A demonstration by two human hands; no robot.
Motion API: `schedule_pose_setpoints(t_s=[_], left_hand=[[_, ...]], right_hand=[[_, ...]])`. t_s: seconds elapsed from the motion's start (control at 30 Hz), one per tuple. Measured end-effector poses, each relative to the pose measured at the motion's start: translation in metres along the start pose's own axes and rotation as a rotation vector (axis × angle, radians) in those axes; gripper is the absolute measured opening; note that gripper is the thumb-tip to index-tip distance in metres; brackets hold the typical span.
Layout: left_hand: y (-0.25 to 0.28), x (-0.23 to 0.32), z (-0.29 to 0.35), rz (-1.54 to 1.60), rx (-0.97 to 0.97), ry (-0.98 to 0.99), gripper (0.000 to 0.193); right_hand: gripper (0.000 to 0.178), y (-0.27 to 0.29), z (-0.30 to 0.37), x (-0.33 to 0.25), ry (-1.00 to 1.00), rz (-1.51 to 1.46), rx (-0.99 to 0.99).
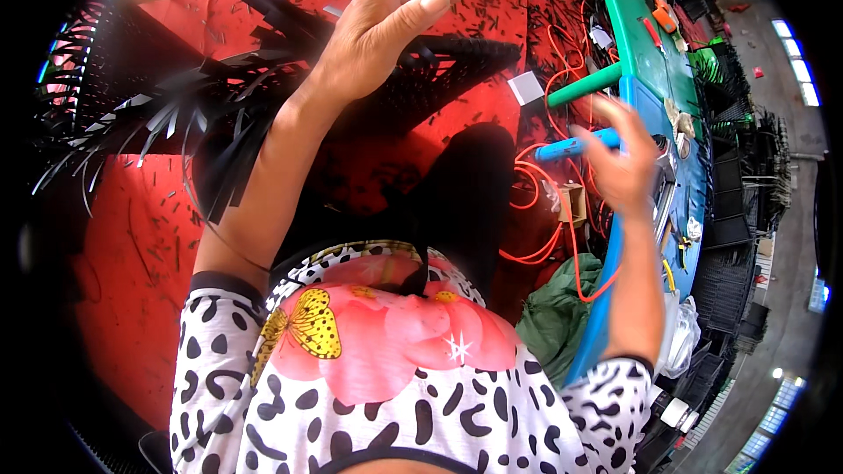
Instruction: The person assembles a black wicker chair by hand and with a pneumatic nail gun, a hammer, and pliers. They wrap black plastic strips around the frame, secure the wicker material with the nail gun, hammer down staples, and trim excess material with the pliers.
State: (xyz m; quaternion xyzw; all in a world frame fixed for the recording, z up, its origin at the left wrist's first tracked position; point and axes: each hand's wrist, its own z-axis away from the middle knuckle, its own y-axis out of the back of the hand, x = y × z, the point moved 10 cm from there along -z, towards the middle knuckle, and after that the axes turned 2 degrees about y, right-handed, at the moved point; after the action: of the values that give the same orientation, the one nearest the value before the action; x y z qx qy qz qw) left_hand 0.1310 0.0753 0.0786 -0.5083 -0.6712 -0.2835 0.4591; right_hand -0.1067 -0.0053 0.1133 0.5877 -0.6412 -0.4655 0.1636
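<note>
A black woven basket-like piece (465,57) with many loose flat strips (167,118) lies across my lap and reaches to the left. My left hand (373,35) is over it, fingers stretched out and thumb apart, with nothing seen in the grip. The strips pass beside and beneath my left forearm. My right hand (625,162) is raised at the right, somewhat blurred, with thumb and fingers apart and nothing visible between them. It appears in front of a blue table leg (562,149), near the edge of a blue table. Whether it touches either, I cannot tell.
Red floor covering (149,254) is littered with short black scraps. Orange hose (536,254) coils under the table beside a green cloth sack (562,303). A green table (645,44) and the blue tabletop (694,184) carry tools. Black woven pieces (733,202) are stacked beyond.
</note>
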Motion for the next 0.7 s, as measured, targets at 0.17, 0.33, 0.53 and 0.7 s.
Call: schedule_pose_setpoints(t_s=[0.17,0.33,0.53,0.7], left_hand=[[-0.006,0.017,0.010,-0.037,-0.005,-0.083,0.048],[0.008,0.058,0.034,-0.024,0.232,-0.514,0.038],[-0.058,0.108,0.062,-0.521,-0.069,-0.852,0.033],[-0.049,0.074,0.026,-0.787,0.038,-0.660,0.025]], right_hand=[[0.037,-0.099,-0.076,-0.092,0.312,0.159,-0.085],[0.026,-0.113,-0.089,-0.061,0.093,-0.261,-0.194],[0.015,-0.118,-0.070,-0.031,-0.182,-0.892,-0.208],[0.015,-0.113,-0.066,-0.017,-0.225,-0.916,-0.070]])
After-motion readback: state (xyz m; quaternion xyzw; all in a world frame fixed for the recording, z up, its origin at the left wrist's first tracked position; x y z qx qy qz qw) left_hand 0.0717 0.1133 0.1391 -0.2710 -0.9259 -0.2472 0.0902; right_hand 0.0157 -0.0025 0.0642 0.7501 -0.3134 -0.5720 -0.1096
